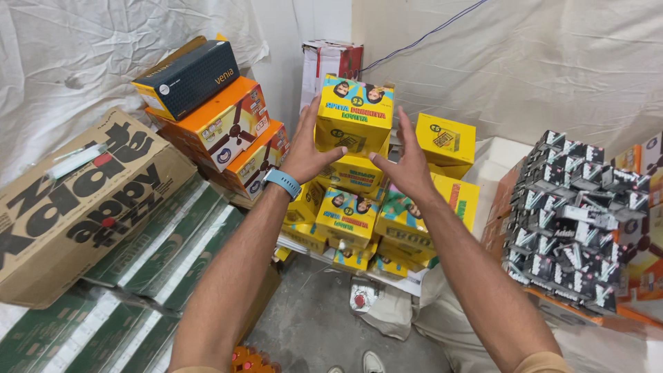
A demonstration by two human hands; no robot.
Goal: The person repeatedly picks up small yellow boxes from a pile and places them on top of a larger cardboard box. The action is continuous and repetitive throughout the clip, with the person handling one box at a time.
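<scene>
top yellow box [353, 114] (cartoon faces printed), left hand [309, 148] touching, right hand [407, 166] open beside.

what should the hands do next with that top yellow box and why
Probably close both palms onto the sides of the top yellow box. The left hand already touches its left side with the fingers spread, while the right hand is open just short of its lower right corner, so the box isn't gripped from both sides.

Yellow printed carton [353, 114] upright atop yellow stack.
</scene>
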